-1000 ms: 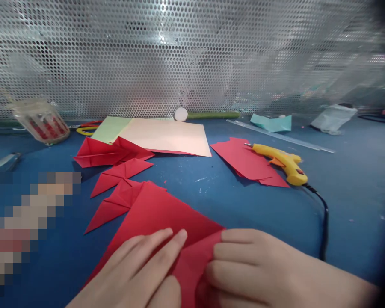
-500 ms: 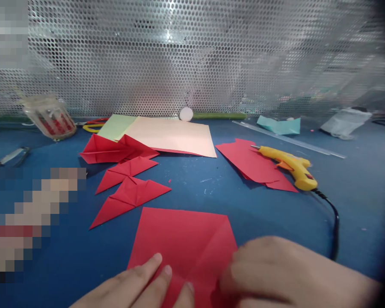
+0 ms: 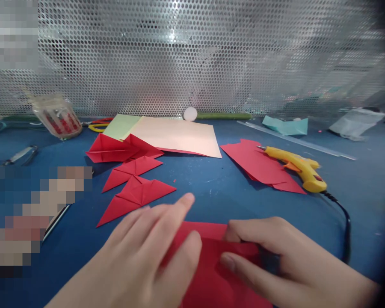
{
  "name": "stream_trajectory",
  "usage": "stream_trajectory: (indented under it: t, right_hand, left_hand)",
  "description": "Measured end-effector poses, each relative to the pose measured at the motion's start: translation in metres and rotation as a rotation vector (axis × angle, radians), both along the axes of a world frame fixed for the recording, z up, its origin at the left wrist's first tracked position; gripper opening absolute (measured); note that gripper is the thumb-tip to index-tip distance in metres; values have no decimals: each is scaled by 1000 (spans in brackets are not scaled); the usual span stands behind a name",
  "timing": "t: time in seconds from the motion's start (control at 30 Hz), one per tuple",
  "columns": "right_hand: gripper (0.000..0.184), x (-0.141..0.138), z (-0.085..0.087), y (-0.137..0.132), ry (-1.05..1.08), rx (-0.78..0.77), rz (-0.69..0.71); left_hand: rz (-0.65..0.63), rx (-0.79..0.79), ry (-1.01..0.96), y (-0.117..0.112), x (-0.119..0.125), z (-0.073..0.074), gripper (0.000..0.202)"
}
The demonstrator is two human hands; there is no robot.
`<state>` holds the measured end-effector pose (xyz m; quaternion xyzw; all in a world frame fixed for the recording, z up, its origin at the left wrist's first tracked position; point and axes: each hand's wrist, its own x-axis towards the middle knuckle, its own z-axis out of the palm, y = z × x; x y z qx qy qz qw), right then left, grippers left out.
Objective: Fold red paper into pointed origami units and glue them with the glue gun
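A red paper sheet [image 3: 211, 278] lies on the blue table [image 3: 211, 188] at the near edge, folded over. My left hand [image 3: 147, 256] rests flat on its left part, fingers stretched out and pointing away. My right hand [image 3: 276, 261] pinches the sheet's folded right edge between thumb and fingers. Just beyond my left hand lie three folded red paper triangles [image 3: 136, 194].
A peach sheet [image 3: 176, 134] over a green one lies at the back. Red paper scraps [image 3: 259, 164] and a yellow glue gun [image 3: 300, 169] with a black cord sit to the right. A clear jar [image 3: 57, 116], scissors, a white ball and a perforated metal screen [image 3: 192, 55] stand behind.
The flat red sheet has been folded toward me. My left hand has moved up and forward over it, and my right hand now pinches its edge.
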<state>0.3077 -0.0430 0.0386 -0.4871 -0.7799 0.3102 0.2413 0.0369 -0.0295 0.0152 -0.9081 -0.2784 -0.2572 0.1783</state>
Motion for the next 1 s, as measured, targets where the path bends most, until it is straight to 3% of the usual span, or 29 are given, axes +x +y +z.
stream_trajectory:
  t: [0.07, 0.17, 0.3, 0.47, 0.6, 0.8, 1.0]
  right_hand:
    - [32, -2, -3, 5, -7, -120, -39]
    - [33, -4, -10, 8, 2, -250, -88]
    - [32, -6, -16, 8, -1, -261, -152]
    - [32, -5, -23, 6, -11, -227, -168]
    - [30, -6, -27, 6, -2, -203, -199]
    - [28, -7, -27, 6, 4, -162, -195]
    - [24, -14, -25, 2, -61, 159, -193]
  left_hand:
    - [-128, 89, -8, 3, 6, -3, 36]
    - [-172, 31, 57, 0, 7, -9, 51]
    - [-188, 21, 303, -5, -2, -16, 51]
    - [-120, 154, 418, -9, -5, -23, 49]
    - [-163, 74, 402, -7, -4, -30, 51]
    - [-200, -18, 425, 1, -8, -29, 57]
    - [-144, -194, 383, -4, -3, -34, 67]
